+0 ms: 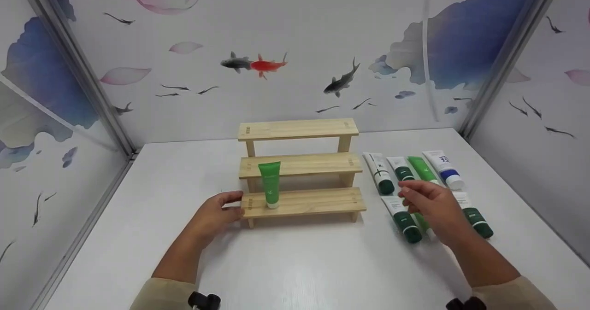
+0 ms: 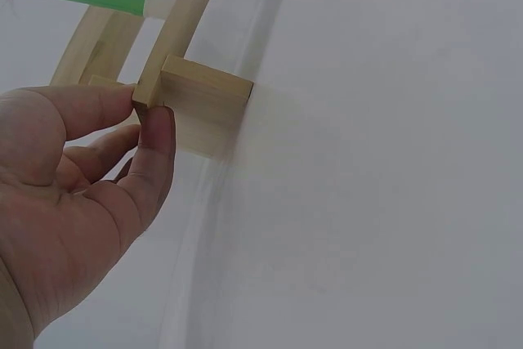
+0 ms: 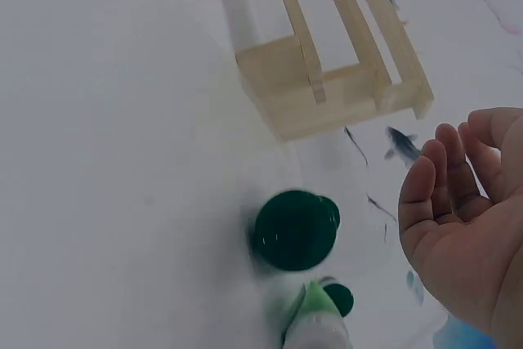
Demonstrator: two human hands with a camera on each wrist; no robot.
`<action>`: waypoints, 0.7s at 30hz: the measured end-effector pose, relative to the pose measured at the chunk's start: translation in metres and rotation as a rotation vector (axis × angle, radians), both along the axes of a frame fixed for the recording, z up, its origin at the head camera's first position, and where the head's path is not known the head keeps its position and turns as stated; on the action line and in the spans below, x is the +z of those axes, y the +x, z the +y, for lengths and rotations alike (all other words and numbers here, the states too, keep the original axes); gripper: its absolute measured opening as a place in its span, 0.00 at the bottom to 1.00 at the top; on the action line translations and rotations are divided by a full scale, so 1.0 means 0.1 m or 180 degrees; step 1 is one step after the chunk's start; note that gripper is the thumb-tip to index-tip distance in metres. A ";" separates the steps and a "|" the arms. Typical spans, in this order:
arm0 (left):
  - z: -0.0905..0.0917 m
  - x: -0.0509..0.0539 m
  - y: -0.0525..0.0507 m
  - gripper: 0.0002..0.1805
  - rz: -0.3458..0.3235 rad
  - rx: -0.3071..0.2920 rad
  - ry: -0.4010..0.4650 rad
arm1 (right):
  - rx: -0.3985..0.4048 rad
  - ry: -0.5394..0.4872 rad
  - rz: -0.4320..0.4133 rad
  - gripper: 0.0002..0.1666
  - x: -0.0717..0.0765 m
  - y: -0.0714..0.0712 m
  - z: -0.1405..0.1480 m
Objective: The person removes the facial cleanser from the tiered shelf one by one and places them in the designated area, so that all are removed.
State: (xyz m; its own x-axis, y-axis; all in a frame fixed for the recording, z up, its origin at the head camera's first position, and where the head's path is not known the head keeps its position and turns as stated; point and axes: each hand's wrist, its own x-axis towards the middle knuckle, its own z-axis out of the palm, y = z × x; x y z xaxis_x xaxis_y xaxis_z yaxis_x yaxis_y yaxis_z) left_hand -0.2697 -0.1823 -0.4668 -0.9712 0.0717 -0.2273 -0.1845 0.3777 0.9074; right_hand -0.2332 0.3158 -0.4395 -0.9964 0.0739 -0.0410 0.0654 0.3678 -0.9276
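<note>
A three-step wooden shelf stand [image 1: 318, 201] stands mid-table. My left hand [image 1: 214, 218] pinches the left end of its lowest board between thumb and finger, plain in the left wrist view. Upright on that board, near its left end, is a green tube [image 1: 271, 183] with its white cap down. To the right, my right hand [image 1: 435, 211] hovers over a group of lying tubes, its fingers loosely bent and holding nothing. Under or near it are a white tube with a dark green cap [image 1: 402, 219] and a green tube [image 1: 421, 168]; another green tube is partly hidden.
Two rows of squeeze tubes lie right of the stand, among them a white one with a blue band [image 1: 445, 169] and a white one with a dark green cap [image 1: 379, 174]. Printed panels [image 1: 299, 24] enclose the white table [image 1: 295, 264] at the back and sides.
</note>
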 end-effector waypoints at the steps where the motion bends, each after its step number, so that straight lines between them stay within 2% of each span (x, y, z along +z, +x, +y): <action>1: 0.00 0.00 0.00 0.31 -0.0004 0.0003 -0.0001 | 0.0026 -0.0026 0.0000 0.27 0.01 -0.01 -0.07; 7: -0.01 0.00 0.00 0.31 -0.0010 0.0016 0.0016 | 0.0181 -0.0241 0.0062 0.20 0.04 -0.06 -0.46; 14: -0.01 0.00 0.00 0.30 -0.0015 0.0008 0.0037 | 0.0393 -0.0661 0.0226 0.16 0.01 -0.11 -0.82; 21: 0.01 0.01 0.01 0.30 0.0000 0.0007 0.0029 | 0.0698 -0.0825 0.0348 0.13 -0.02 -0.17 -1.14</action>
